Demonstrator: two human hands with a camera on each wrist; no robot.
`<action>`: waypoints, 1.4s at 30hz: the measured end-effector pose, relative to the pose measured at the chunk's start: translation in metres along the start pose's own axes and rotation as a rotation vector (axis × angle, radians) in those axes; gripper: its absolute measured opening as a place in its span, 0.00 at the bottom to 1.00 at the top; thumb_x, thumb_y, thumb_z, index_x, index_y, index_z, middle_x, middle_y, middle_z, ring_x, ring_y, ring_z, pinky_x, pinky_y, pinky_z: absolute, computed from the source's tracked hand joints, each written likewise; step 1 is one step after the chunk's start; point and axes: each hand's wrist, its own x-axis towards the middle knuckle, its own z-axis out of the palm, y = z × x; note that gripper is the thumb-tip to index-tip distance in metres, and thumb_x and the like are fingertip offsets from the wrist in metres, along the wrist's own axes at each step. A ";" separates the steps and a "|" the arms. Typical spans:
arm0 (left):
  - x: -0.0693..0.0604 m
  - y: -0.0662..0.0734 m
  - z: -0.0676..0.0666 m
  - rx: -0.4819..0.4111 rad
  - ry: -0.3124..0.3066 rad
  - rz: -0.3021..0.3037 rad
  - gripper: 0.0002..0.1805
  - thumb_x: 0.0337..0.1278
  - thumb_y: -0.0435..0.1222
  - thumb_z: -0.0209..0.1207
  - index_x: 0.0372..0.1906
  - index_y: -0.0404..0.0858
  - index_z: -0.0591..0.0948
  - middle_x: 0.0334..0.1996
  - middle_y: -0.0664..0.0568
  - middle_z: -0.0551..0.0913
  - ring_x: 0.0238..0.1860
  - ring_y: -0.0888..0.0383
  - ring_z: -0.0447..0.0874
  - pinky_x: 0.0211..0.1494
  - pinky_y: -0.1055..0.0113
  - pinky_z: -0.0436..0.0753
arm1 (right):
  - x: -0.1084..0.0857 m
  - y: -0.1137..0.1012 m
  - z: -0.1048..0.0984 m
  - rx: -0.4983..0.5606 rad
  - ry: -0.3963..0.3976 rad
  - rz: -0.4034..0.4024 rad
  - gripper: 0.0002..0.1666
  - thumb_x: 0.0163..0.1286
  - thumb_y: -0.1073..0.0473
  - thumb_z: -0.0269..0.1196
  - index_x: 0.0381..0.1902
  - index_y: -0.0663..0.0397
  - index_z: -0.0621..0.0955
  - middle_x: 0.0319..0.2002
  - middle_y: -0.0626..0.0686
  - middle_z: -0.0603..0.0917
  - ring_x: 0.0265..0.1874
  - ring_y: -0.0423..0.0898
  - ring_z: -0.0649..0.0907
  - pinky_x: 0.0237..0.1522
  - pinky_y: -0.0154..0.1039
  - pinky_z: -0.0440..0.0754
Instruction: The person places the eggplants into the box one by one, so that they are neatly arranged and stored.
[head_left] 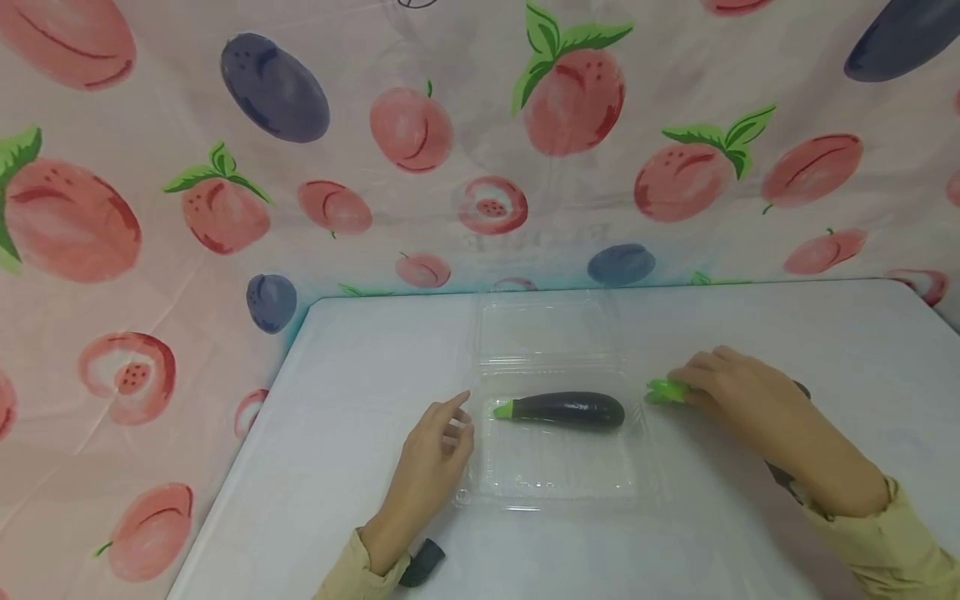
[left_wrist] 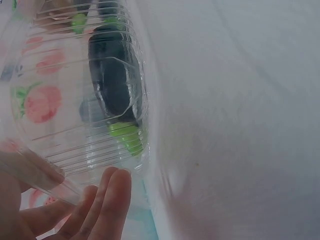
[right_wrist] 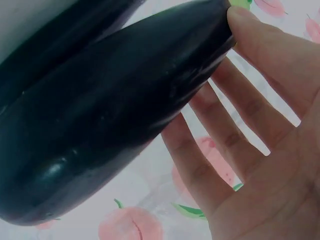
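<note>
Box [head_left: 555, 471], clear plastic, lid [head_left: 547, 329] folded back, centre of frame: contains one eggplant [head_left: 570, 409]. Left hand [head_left: 431, 454], fingers relaxed, at box's left edge. Right hand [head_left: 738, 400], right of frame, pinches second eggplant [right_wrist: 110, 115] near stem.

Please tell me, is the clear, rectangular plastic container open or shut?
Open: the clear, rectangular plastic container has its transparent lid swung back, leaving the glossy dark-purple eggplant uncovered inside.

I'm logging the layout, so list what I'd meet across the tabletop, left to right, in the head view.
Left hand → eggplant lying in the open clear box → right hand, holding another eggplant near its green stem.
</note>
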 end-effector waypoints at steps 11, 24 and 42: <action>0.000 0.000 0.000 -0.006 0.008 0.011 0.24 0.66 0.31 0.58 0.66 0.36 0.74 0.44 0.51 0.81 0.41 0.60 0.84 0.42 0.70 0.86 | 0.006 -0.007 -0.008 -0.015 0.023 -0.007 0.18 0.53 0.67 0.75 0.44 0.54 0.87 0.37 0.49 0.86 0.40 0.49 0.83 0.41 0.50 0.85; 0.000 0.001 0.000 0.002 0.005 0.012 0.24 0.66 0.31 0.58 0.66 0.36 0.74 0.44 0.50 0.81 0.41 0.59 0.85 0.42 0.70 0.86 | 0.020 -0.023 -0.008 0.007 0.009 -0.058 0.16 0.53 0.66 0.75 0.42 0.54 0.87 0.36 0.50 0.85 0.39 0.50 0.83 0.41 0.49 0.85; 0.000 0.001 0.000 0.007 0.001 0.007 0.24 0.66 0.31 0.59 0.66 0.37 0.74 0.44 0.51 0.81 0.42 0.59 0.85 0.43 0.69 0.86 | 0.032 -0.042 -0.003 0.019 0.030 -0.125 0.15 0.55 0.65 0.74 0.42 0.51 0.87 0.34 0.48 0.84 0.37 0.48 0.82 0.39 0.45 0.84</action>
